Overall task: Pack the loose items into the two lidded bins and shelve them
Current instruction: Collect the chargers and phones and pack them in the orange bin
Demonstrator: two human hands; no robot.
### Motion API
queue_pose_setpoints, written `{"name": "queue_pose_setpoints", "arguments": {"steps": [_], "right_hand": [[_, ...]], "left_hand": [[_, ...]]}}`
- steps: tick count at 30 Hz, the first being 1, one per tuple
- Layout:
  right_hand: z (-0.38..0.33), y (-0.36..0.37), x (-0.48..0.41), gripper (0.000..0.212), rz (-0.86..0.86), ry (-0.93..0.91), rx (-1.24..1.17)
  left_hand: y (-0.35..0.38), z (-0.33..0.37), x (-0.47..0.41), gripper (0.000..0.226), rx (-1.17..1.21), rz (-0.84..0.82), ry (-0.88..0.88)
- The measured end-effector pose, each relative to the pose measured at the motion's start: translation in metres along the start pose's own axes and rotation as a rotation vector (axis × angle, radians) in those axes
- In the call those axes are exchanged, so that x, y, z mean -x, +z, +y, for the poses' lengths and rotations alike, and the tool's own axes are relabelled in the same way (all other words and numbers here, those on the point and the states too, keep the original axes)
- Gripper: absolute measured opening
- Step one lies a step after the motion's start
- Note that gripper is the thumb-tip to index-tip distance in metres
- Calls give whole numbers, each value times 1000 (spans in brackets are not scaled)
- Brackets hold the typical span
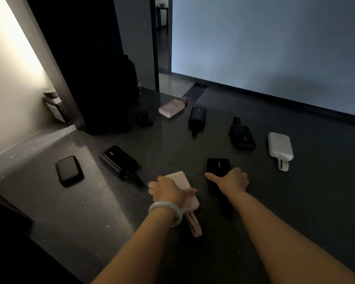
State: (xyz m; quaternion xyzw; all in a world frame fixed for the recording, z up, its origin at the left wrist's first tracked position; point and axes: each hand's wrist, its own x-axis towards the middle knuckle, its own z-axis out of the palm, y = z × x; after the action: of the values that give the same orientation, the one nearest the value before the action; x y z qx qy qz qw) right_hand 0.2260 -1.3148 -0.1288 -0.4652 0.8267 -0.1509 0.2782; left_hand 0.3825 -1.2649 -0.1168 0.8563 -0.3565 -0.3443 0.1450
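Nearest me are two bare arms reaching down. The left hand, with a pale bangle on its wrist, grips a pink power bank, fingers over one long side and thumb on the other. The right hand lies on a black power bank just beside it, fingers bent over its right edge and thumb stretched out across the top. Both banks lie flat on the floor. I think they are hard little bricks, heavy for their size and smooth, so they could slip. A good hold is across the narrow middle, not by the soft loop hanging off the pink one. They would not like being dropped. The floor is dark, shiny and speckled. More banks lie spread out on it, like a white power bank to the right and several black ones. The room is dim, with a pale wall and a doorway behind. I see no bins or shelf here.
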Motion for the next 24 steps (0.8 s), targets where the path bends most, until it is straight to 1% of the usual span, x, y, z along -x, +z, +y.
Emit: {"name": "queue_pose_setpoints", "arguments": {"steps": [3, 6, 8, 11, 13, 15, 18, 21, 24], "right_hand": [[6, 1, 6, 113, -28, 40, -21], [19, -2, 18, 107, -68, 36, -89], [30, -7, 27, 98, -53, 44, -156], [54, -17, 45, 88, -22, 62, -252], [75, -24, 59, 84, -4, 80, -324], [98, -32, 77, 81, 15, 119, -412], [136, -53, 109, 69, 45, 179, -557], [174, -85, 144, 62, 85, 223, -654], [210, -125, 183, 58, 160, 258, -686]], "left_hand": [[3, -1, -1, 111, 31, -31, 5], [6, -3, 2, 108, 60, -84, 45], [10, -6, 7, 100, 117, -144, 115], [17, -12, 18, 78, 185, -229, 259], [23, -15, 28, 73, 207, -277, 307], [28, -18, 41, 72, 258, -367, 326], [42, -21, 68, 68, 359, -552, 332], [57, -17, 108, 64, 336, -707, 353], [72, -12, 159, 61, 326, -834, 412]]}}
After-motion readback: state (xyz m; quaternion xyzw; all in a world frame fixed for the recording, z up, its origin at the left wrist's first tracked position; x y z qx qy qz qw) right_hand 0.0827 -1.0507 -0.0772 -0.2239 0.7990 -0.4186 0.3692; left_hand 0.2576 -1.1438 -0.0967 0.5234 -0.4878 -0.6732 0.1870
